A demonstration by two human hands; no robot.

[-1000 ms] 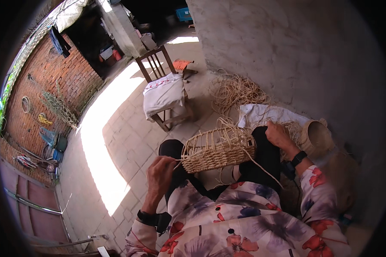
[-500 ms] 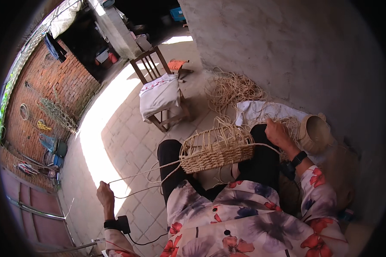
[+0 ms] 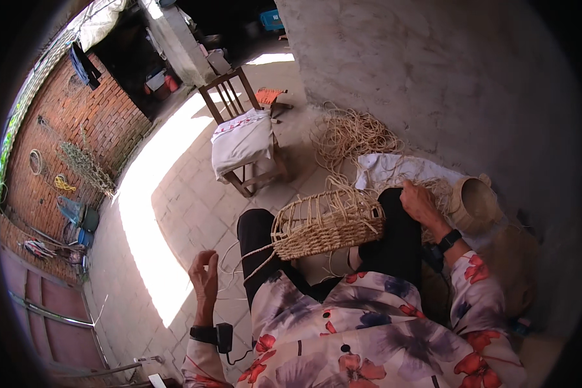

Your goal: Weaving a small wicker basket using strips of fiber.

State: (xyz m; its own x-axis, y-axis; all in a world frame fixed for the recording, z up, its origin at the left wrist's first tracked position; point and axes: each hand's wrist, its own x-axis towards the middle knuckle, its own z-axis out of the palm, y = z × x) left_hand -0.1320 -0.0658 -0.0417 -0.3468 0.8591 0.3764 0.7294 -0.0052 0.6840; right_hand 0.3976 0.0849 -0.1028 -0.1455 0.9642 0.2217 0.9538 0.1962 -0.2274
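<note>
A half-woven basket (image 3: pixel 330 226) of tan twisted cord rests between my knees. Its lower band is tightly woven, and loose upright strands stand above it. Left of the basket, a cord (image 3: pixel 258 258) trails from its side across my dark trouser leg. My left hand (image 3: pixel 204 278) is raised over the paving beside that leg, fingers bent and apart from the thumb, with no cord visible in it. My right hand (image 3: pixel 421 203) is closed beside my right knee, right of the basket; what its fingers pinch, if anything, is too small to make out.
A heap of loose cord (image 3: pixel 355 132) lies against the grey wall, with a white cloth (image 3: pixel 398 169) before it. A round woven basket (image 3: pixel 475 202) stands at the right. Ahead are a cloth-covered wooden chair (image 3: pixel 242 145) and an orange-topped stool (image 3: pixel 269 97).
My left hand has moved right, toward my leg, and its fingers have loosened from the cord. The taut strand is gone, as is the strand right of the basket. My right hand stays nearly still.
</note>
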